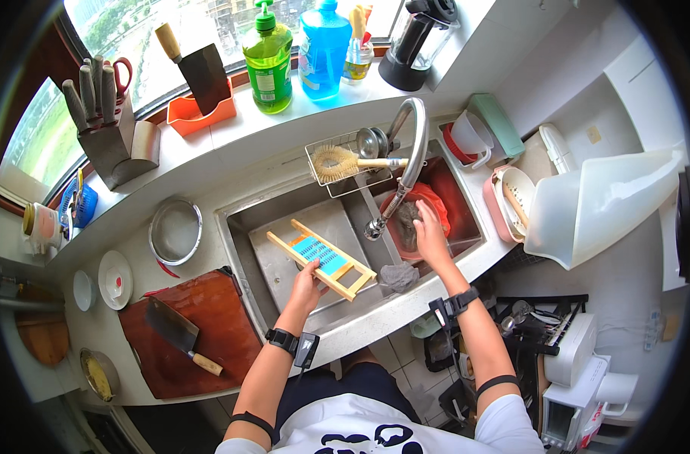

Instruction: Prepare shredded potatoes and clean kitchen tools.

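My left hand (309, 286) grips a wooden-framed grater with a blue plate (319, 254) by its near long side. The grater is tilted over the left basin of the steel double sink (288, 213). My right hand (430, 230) reaches over the right basin, its fingers extended and nothing seen in them. Beneath it sits a reddish bowl (399, 241) with something dark inside and a red plastic bag (434, 198) at its far side. Left of that hand hangs the spray head of the gooseneck faucet (374, 229). A grey cloth (400, 276) lies on the sink's front edge.
A cleaver (173, 326) lies on the brown cutting board (209, 306) at left, near a metal bowl (176, 231) and a white plate (116, 280). A wire rack (328, 179) holding a brush (335, 163) is behind the divider. Plastic containers (507, 204) stand at right.
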`<state>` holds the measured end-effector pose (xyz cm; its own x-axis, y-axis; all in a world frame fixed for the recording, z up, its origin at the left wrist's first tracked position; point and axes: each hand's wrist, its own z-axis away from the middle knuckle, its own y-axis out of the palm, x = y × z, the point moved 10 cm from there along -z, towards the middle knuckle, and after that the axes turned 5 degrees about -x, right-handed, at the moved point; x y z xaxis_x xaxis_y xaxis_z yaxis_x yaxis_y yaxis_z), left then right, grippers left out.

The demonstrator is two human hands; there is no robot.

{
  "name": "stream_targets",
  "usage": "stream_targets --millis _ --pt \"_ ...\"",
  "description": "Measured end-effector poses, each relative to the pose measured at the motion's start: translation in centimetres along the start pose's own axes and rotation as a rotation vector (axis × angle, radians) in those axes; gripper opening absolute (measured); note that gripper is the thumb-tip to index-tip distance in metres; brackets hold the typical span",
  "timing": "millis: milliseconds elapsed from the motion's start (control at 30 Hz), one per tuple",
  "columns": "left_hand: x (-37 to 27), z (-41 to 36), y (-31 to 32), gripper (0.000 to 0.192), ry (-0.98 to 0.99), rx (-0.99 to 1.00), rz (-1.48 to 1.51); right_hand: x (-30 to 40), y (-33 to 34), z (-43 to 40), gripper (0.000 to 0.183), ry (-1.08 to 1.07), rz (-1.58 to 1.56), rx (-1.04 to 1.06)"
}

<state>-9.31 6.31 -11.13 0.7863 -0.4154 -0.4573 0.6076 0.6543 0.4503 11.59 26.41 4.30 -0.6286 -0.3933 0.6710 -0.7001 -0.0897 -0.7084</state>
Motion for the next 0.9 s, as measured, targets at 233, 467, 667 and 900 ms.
stream_targets --millis 233,467,667,900 --pt "1.8 -1.9 3.5 0.037 -0.037 -0.04 0.152 -4.8 4.8 -10.0 0.032 -0.028 -0.081 0.049" --pt "3.1 -3.8 4.5 0.036 0.048 -0.087 0.324 -3.7 3.8 -8.2 0.026 0.007 -0.133 -0.017" --pt "4.2 -4.0 5.0 0.039 0.102 -0.063 0.407 -4.0 5.2 -2.0 0.053 0.205 -0.573 0.093" --pt "4.3 -3.4 5.6 0.043 0.125 0.041 0.547 -1.7 10.6 7.7 0.041 0.705 -0.704 0.731"
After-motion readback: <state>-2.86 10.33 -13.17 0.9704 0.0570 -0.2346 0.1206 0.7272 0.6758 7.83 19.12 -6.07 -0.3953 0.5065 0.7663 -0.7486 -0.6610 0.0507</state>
